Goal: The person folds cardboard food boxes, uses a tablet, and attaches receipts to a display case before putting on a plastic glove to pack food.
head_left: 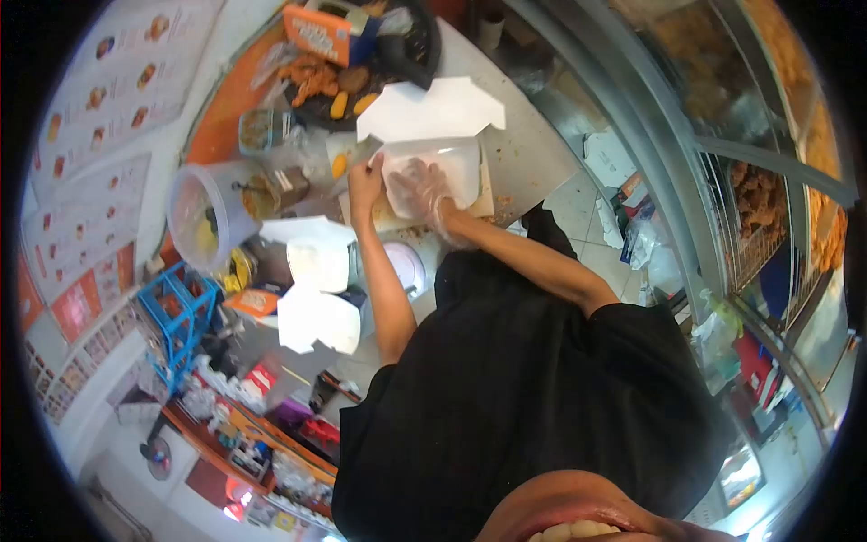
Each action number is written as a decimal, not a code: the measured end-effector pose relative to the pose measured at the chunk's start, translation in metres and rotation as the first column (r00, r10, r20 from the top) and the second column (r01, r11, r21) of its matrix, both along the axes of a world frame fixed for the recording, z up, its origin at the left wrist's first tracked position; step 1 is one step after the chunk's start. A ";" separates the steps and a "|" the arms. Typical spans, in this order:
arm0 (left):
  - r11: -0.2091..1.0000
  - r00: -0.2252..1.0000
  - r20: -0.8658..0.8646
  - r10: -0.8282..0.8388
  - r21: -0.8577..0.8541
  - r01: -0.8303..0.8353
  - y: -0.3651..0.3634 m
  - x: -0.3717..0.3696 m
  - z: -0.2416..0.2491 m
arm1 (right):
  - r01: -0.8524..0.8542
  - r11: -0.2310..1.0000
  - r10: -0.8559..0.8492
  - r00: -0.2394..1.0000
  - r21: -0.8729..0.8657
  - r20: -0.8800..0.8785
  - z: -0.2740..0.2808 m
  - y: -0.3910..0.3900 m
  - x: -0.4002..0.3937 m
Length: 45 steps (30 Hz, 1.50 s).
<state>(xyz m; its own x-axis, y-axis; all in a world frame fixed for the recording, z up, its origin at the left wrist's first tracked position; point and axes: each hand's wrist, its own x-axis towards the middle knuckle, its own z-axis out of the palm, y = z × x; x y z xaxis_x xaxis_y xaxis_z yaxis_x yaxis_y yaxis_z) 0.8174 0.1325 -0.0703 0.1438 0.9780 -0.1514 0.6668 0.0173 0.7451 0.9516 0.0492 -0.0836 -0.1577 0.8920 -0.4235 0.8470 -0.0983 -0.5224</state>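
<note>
I see my right hand (417, 191), in a clear plastic glove, lying inside the open white box (433, 163) on the counter (528, 154), fingers loosely spread, gripping nothing I can make out. My left hand (364, 181) is bare and pinches the box's left edge. A tray of fried pieces (330, 86) sits just beyond the box's raised lid.

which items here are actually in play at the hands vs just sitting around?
In play: left hand, gloved right hand, open white box.

Lying about: tray of fried food, orange carton, clear plastic tub, two closed white boxes, blue crate.
</note>
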 end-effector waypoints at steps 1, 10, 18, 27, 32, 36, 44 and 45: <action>0.982 0.992 -0.097 -0.075 -0.179 0.056 0.005 0.008 0.011 | 0.023 0.996 -0.017 0.997 0.081 -0.077 -0.014 -0.003 -0.004; 0.913 0.924 -0.177 -0.339 -0.298 0.278 0.025 -0.013 -0.039 | 0.252 0.957 -0.195 0.924 0.143 -0.329 -0.034 0.000 -0.002; 0.980 0.979 -0.065 -0.191 -0.077 0.186 -0.008 0.012 0.015 | 0.345 0.917 -0.174 0.797 0.200 -0.578 0.025 -0.017 0.028; 0.998 0.984 -0.172 -0.042 0.047 0.051 -0.026 0.036 -0.029 | 0.446 0.862 -0.244 0.781 0.240 -0.575 0.037 -0.021 0.074; 0.998 0.983 -0.180 -0.036 0.050 0.046 -0.028 0.045 -0.040 | 0.479 0.784 -0.159 0.770 0.395 -0.618 0.052 -0.053 0.142; 0.998 0.979 -0.200 -0.029 0.044 0.039 -0.036 0.038 -0.045 | 0.443 0.897 -0.404 0.829 0.014 -0.387 0.116 -0.117 0.205; 1.000 0.981 -0.192 0.008 0.024 -0.004 -0.053 0.009 -0.062 | 0.291 0.892 -0.246 0.954 0.345 -0.168 -0.041 -0.050 0.133; 1.000 0.982 -0.187 0.019 0.017 -0.017 -0.056 0.004 -0.066 | 0.224 0.916 -0.200 0.974 0.332 -0.104 -0.055 -0.042 0.128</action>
